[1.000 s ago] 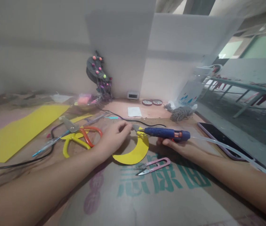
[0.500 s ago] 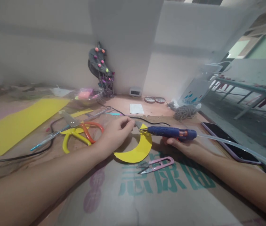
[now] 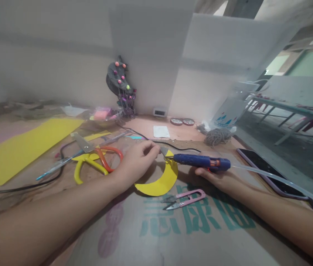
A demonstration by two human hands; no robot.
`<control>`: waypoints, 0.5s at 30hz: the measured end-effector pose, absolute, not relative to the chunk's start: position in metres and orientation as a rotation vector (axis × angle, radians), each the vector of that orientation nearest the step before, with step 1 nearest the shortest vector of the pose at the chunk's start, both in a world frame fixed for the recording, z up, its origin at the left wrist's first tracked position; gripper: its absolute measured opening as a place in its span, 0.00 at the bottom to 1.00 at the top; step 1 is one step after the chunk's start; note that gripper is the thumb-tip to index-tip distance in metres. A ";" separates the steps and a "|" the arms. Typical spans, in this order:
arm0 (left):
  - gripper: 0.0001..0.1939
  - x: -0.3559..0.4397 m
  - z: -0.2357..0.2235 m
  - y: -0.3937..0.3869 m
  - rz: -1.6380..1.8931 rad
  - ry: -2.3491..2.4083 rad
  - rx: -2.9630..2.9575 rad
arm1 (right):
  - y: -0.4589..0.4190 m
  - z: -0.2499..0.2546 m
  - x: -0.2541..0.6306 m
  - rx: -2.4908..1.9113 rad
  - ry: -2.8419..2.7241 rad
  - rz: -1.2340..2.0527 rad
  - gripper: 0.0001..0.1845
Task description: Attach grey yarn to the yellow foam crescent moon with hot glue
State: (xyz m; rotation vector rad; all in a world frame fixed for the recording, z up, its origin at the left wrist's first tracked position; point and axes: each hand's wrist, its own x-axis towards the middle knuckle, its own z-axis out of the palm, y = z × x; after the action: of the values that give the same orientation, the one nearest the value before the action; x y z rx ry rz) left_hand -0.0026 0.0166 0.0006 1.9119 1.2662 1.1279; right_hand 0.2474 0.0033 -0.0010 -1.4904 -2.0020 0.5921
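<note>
My left hand (image 3: 138,159) is closed in a pinch at the upper tip of a yellow paper crescent (image 3: 159,186), which has a grey covering on that tip. Exactly what lies between the fingertips is hidden. In my right hand (image 3: 213,176) is a blue hot glue gun (image 3: 193,160), held level with its nozzle at the crescent just below the grey part. A clear glue stick (image 3: 258,170) trails from its back end. Pink thread snips (image 3: 189,197) lie just in front of the crescent. Beside my left wrist rest scissors (image 3: 91,164) with one yellow and one orange handle.
A yellow sheet (image 3: 31,151) lies at left, near a black cord (image 3: 20,191). Grey yarn (image 3: 217,136) and a phone (image 3: 269,171) are at right. Against the wall stand a grey crescent with coloured pompoms (image 3: 116,79) and a small digital clock (image 3: 160,112).
The glue gun's nozzle has shifted slightly down along the crescent from its grey tip. My left hand keeps its pinch. The whole view has moved a little.
</note>
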 end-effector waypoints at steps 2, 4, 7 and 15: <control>0.14 -0.003 0.000 0.017 1.121 1.272 1.917 | 0.002 0.002 0.245 -1.454 -2.008 0.599 0.14; 0.14 -0.002 0.000 0.017 1.121 1.271 1.922 | 0.000 0.005 0.242 -1.411 -2.008 0.584 0.14; 0.14 -0.002 -0.001 0.018 1.120 1.260 1.915 | -0.001 0.007 0.241 -1.423 -1.988 0.518 0.13; 0.13 -0.003 -0.001 0.018 1.102 1.257 1.902 | 0.004 0.001 0.246 -1.462 -1.958 0.515 0.15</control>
State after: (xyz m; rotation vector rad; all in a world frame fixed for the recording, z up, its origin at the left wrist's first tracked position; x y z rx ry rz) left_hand -0.0035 0.0180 -0.0015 1.9018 1.2569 1.1016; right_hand 0.2458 0.0039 0.0005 -1.4616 -1.9581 0.5154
